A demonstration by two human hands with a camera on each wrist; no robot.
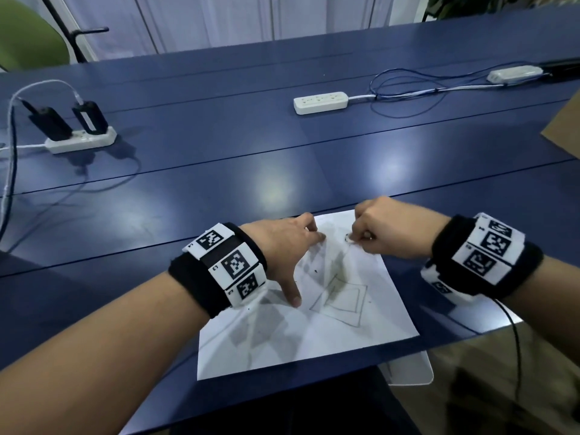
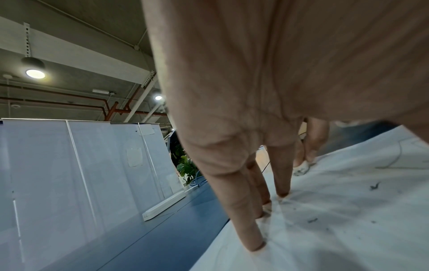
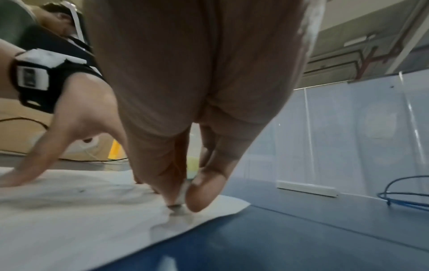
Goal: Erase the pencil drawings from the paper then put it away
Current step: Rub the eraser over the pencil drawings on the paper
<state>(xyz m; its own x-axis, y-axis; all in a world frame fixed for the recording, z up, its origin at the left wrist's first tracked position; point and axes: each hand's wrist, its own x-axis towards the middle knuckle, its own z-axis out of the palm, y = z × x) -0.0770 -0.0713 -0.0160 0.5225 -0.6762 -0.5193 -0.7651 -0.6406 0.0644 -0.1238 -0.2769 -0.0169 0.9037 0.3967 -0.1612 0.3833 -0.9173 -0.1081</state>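
Note:
A white sheet of paper (image 1: 329, 337) with pencil line drawings (image 1: 340, 301) lies at the near edge of the blue table (image 1: 251, 171). My left hand (image 1: 292, 246) presses it flat with straight, spread fingers (image 2: 253, 240). My right hand (image 1: 373, 230) pinches a small white eraser (image 3: 182, 192) between thumb and fingers, its tip down on the paper near the far right corner. Grey smudges and eraser crumbs (image 2: 374, 186) dot the paper (image 2: 336, 220). In the right wrist view the paper (image 3: 69, 220) is rumpled around the eraser tip.
A white power strip (image 1: 320, 102) lies mid-table, its cord running to a second strip (image 1: 514, 73) at the far right. Another strip (image 1: 81, 141) with two black chargers stands at the left. A brown cardboard sheet (image 1: 565, 130) overhangs the right edge. A green chair (image 1: 28, 36) stands at the back left.

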